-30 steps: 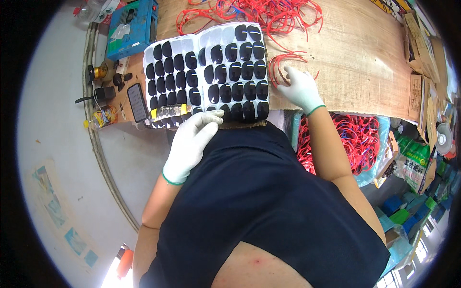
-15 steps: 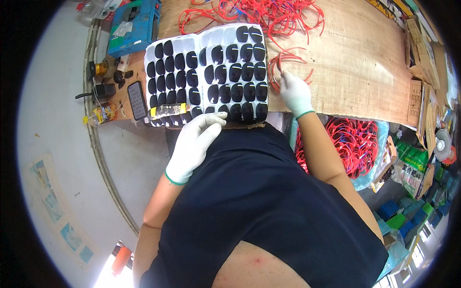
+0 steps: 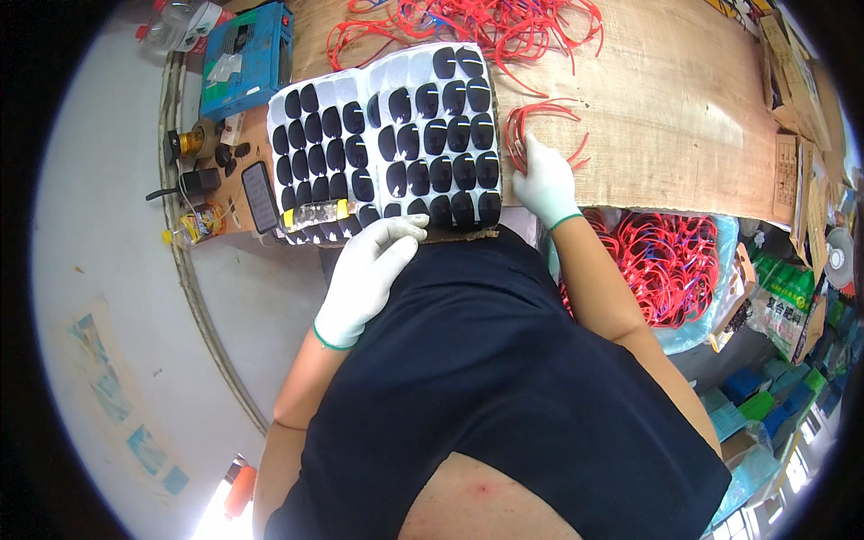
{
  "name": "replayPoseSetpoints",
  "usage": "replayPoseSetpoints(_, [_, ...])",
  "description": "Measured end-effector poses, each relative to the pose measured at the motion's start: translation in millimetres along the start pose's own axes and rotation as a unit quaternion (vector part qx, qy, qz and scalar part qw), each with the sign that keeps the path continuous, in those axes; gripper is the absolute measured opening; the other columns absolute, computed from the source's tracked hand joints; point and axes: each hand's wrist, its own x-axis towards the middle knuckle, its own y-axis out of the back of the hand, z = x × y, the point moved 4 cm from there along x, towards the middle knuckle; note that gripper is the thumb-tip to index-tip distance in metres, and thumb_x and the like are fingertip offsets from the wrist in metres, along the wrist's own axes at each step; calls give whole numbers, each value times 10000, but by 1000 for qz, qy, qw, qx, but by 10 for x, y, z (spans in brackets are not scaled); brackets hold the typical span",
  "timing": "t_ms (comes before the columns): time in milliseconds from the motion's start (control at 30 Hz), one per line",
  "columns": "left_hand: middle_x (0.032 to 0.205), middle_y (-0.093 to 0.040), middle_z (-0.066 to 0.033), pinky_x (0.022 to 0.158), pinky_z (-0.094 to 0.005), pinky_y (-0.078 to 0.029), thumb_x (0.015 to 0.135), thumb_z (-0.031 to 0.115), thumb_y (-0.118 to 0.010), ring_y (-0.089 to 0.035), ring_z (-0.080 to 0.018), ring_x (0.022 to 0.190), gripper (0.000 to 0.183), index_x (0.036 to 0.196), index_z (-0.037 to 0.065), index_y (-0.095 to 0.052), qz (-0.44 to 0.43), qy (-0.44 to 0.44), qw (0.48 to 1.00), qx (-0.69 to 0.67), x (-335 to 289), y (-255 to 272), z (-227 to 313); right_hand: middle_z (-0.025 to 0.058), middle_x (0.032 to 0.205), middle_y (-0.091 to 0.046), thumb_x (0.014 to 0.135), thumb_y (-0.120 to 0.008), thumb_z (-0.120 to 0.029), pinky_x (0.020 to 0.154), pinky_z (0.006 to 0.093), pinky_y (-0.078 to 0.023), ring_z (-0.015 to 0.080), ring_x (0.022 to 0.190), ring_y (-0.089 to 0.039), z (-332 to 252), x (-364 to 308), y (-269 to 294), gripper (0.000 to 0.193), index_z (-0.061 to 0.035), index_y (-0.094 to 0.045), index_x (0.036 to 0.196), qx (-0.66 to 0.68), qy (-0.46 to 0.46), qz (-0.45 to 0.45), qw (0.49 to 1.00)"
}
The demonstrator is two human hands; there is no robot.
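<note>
My right hand point(image 3: 546, 183), in a white glove, is closed at the near side of a few nested red eyeglass frames point(image 3: 517, 133) on the table; its fingertips are partly hidden. Left of it lies a padded white sheet point(image 3: 349, 88) bearing rows of dark sunglass lenses point(image 3: 436, 136). At the sheet's near edge rests my left hand point(image 3: 367, 274), gloved too, its fingers loosely extended beside the lowest lenses with nothing visible in them. A clear strip with yellow ends point(image 3: 315, 214) lies across the lower left lenses.
A heap of red frames point(image 3: 486, 27) covers the table's far middle. More fill a blue-lined container point(image 3: 725, 270) below the table's right edge. At left are a phone point(image 3: 260, 196), a blue box point(image 3: 245, 63) and bottles point(image 3: 171, 34). Cardboard point(image 3: 785, 180) stands at right.
My right hand has moved slightly down and left at the nested red frames. The left hand stays at the sheet's near edge. The whole view has shifted slightly.
</note>
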Motion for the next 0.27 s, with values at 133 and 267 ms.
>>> replayPoseSetpoints(133, [1325, -663, -190, 1021, -319, -486, 1029, 165, -562, -639, -201, 1187, 244, 1120, -29, -679, 1, -9, 999, 35, -4, 34, 0, 265, 1018, -687, 790, -666, -108, 871, 519, -532, 440, 980, -665, 30, -79, 64, 555, 45, -540, 1308, -2, -17, -7, 1000])
replayPoseSetpoints(267, [1339, -658, -186, 1031, -325, -484, 1026, 204, -596, -633, -202, 1199, 265, 1137, -20, -683, -20, -18, 998, 54, 0, 108, 26, 255, 1129, -687, 779, -694, -106, 914, 489, -535, 417, 1075, -661, 59, -73, 87, 697, 41, -468, 1422, 12, -68, -55, 996])
